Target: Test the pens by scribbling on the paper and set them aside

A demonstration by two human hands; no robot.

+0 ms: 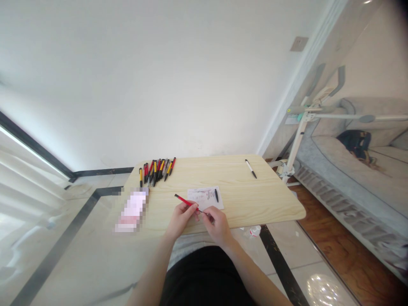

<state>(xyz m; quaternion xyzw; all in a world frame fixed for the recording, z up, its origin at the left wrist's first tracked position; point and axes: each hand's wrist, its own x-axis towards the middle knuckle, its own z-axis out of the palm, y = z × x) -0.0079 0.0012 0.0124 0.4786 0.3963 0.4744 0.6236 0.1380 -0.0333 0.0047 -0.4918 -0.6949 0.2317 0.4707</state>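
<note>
My left hand (182,216) is closed around a red pen barrel (181,198) with a black top end, which slants up to the left above the table's front part. A thin dark pen refill (200,211) sticks out of the barrel's lower right end. My right hand (217,224) pinches the far end of this refill; its tip is hidden by the fingers. Just beyond the hands a printed sheet of paper (199,193) lies flat. On its right side rests a small black pen grip (216,195), apart from both hands.
Several red, yellow and grey pens (156,171) lie bunched at the table's (236,199) back left. A white pen (250,168) lies alone at the back right. At the left edge is a pixelated pinkish object (132,210). A white metal frame (296,144) stands right of the table.
</note>
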